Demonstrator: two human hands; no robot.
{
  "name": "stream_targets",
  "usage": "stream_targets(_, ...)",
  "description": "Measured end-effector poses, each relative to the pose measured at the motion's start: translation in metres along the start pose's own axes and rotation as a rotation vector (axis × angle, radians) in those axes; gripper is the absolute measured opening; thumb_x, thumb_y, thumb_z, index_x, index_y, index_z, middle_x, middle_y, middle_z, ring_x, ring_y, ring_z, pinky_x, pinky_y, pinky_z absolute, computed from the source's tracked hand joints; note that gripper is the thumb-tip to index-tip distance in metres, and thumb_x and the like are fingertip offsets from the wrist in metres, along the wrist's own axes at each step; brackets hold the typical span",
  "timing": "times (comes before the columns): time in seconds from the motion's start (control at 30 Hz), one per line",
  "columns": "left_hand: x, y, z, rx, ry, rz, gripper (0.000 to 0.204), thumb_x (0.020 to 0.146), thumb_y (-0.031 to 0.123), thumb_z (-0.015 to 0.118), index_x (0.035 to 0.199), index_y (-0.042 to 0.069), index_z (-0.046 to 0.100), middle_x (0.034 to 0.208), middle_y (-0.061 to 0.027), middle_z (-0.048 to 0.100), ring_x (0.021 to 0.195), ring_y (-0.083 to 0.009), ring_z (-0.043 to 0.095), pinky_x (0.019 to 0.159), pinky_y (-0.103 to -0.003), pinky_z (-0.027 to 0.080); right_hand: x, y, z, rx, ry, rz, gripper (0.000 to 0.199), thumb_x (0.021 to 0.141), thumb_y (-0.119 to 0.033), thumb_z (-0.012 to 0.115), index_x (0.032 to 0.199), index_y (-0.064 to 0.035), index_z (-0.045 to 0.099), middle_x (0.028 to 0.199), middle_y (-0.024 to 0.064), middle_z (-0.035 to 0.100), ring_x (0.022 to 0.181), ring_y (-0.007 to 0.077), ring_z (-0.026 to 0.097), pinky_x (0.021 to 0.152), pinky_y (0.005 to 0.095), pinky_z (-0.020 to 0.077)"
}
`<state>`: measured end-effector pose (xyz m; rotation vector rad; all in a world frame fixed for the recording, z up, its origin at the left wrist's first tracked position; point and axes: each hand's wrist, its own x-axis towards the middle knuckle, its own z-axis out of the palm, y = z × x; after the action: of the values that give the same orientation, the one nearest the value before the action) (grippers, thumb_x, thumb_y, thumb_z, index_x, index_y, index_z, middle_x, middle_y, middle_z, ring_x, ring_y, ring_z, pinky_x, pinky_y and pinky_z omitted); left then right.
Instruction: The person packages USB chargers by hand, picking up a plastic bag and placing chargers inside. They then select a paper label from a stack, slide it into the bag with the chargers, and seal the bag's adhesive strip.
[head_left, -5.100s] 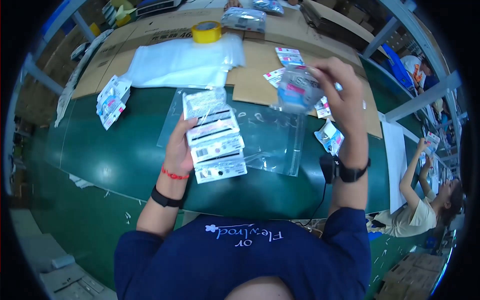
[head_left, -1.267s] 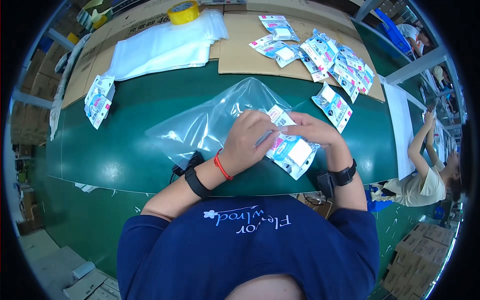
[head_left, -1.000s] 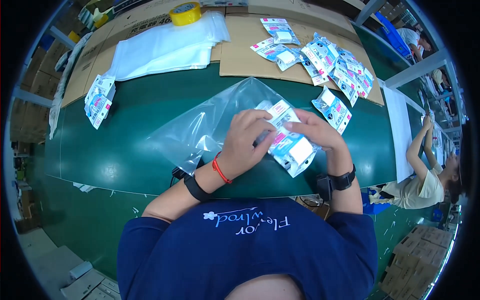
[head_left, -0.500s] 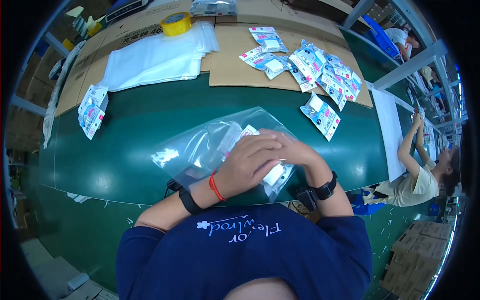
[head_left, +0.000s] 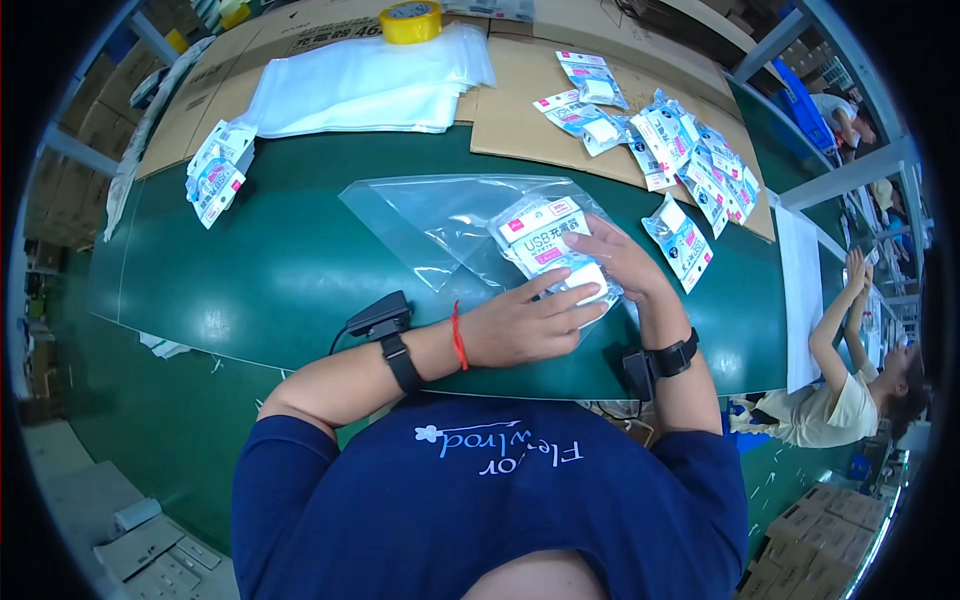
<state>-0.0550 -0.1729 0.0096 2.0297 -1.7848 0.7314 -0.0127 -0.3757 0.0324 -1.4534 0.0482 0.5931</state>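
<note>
A clear plastic bag (head_left: 430, 215) lies on the green table before me, its flat loose part spread to the left. In its right end sit charger packets (head_left: 541, 228), one with its white-and-pink card facing up; how many lie beneath cannot be told. My right hand (head_left: 628, 262) grips the bagged packets at their right edge, thumb over the front. My left hand (head_left: 530, 322) rests across their near end, fingers spread over the white charger. A single charger packet (head_left: 679, 242) lies on the table beyond my right hand.
A heap of charger packets (head_left: 690, 160) lies on cardboard (head_left: 520, 120) at the far right. More packets (head_left: 217, 175) sit at the left. Clear bags (head_left: 360, 90) are stacked at the back, with a yellow tape roll (head_left: 411, 22). Another person (head_left: 835, 400) works at the right.
My hands have parted from their overlapped position, uncovering the packet's front. The bag and packets have turned and shifted away from me. The view has shifted somewhat.
</note>
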Motion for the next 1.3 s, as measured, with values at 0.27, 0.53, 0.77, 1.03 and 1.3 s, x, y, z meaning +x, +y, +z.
stream_targets(0.27,0.019,0.033,0.015,-0.260,0.200,0.140,0.011,0.077,0.016,0.061,0.087,0.011,0.061,0.115,-0.0051,0.057,0.107,-0.0220,0.053,0.090,-0.036,0.041,0.029,0.026,0.038,0.160,0.200,-0.202,0.040,0.093,-0.026,0.058,0.123,-0.0004,0.052,0.108,0.0073,0.062,0.096,0.0142,0.059,0.085,0.0269,0.0474)
stream_targets(0.53,0.023,0.028,-0.004,-0.326,0.264,0.079,0.013,0.076,0.015,0.061,0.087,0.007,0.059,0.094,-0.0045,0.056,0.085,-0.0167,0.054,0.066,-0.027,0.043,0.003,0.006,0.034,-0.045,0.090,0.066,0.050,0.093,-0.024,0.059,0.134,-0.0016,0.041,0.114,0.0101,0.059,0.095,0.0162,0.062,0.078,0.0292,0.0537)
stream_targets(0.77,0.025,0.038,0.006,-0.424,0.209,0.193,0.012,0.077,0.016,0.059,0.084,0.007,0.055,0.077,-0.0018,0.047,0.068,-0.0140,0.050,0.056,-0.025,0.042,0.023,0.017,0.068,0.055,0.012,0.085,0.065,0.091,-0.018,0.063,0.141,-0.0006,0.026,0.111,0.0152,0.059,0.091,0.0195,0.064,0.073,0.0285,0.0563)
stream_targets(1.03,0.023,0.030,-0.009,-0.452,0.117,0.253,0.024,0.083,0.019,0.060,0.101,0.004,0.060,0.092,-0.0069,0.058,0.084,-0.0200,0.059,0.070,-0.030,0.049,0.070,0.018,0.094,0.096,0.064,-0.177,0.075,0.089,-0.016,0.065,0.144,-0.0002,0.018,0.109,0.0147,0.060,0.086,0.0225,0.066,0.074,0.0297,0.0562)
stream_targets(1.3,-0.057,-0.090,-0.045,0.126,0.390,-0.888,0.041,0.088,0.022,0.059,0.121,-0.002,0.055,0.125,-0.0236,0.053,0.111,-0.0410,0.053,0.097,-0.044,0.040,0.046,0.011,0.069,0.007,-0.016,0.015,0.034,0.090,-0.021,0.064,0.113,0.0037,0.058,0.090,0.0110,0.065,0.077,0.0169,0.066,0.066,0.0257,0.0543)
